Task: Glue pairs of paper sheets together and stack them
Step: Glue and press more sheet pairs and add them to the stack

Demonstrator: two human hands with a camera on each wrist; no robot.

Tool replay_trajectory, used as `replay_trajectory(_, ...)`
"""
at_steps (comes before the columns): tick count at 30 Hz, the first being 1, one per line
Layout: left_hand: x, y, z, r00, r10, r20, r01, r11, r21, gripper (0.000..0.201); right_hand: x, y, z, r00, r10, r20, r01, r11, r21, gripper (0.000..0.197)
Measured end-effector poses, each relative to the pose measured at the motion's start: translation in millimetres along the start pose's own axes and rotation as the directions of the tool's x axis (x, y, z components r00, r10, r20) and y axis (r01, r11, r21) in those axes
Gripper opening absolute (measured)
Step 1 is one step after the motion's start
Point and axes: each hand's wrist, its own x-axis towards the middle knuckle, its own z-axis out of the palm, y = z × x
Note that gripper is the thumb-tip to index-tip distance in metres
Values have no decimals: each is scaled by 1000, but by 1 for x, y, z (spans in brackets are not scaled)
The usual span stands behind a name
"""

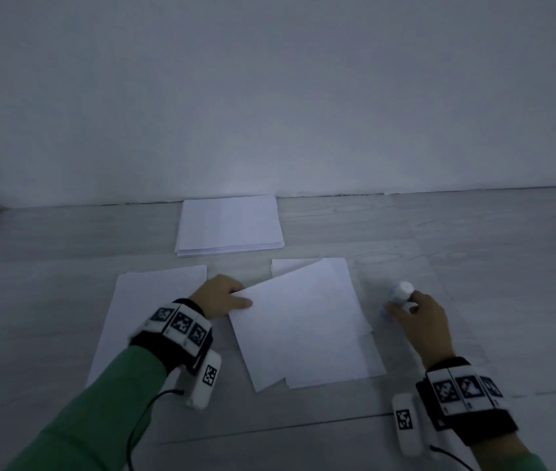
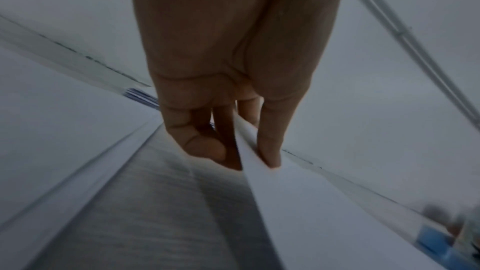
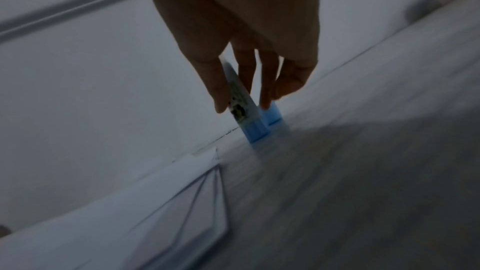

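Note:
A white sheet lies tilted over other loose sheets in the middle of the table. My left hand pinches its near-left corner, thumb on top. The left wrist view shows the sheet's edge caught between thumb and fingers of the left hand. My right hand holds a glue stick, white with a blue end, just right of the sheets. In the right wrist view the right hand grips the glue stick, blue end low by the table. A second blue piece shows right behind it.
A neat stack of white paper lies at the back against the wall. More white sheets lie flat at the left, partly under my left forearm. The grey wood-grain table runs on to the right and toward me.

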Motion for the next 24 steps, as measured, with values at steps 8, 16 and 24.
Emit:
replay_trajectory(8,-38,-23,15,975,118,-188,-73,970,233,55,-14,-50,3,935,-351,51,352,936,-1,29)
replay_trajectory(16,-57,-33,31,999,-24,-26,34,845,534,94,-30,-122,75,790,-482,379,390,872,295,21)
replay_trajectory(24,-54,-33,42,994,52,-92,25,732,681,126,-44,-139,125,598,-628,499,644,746,168,24)
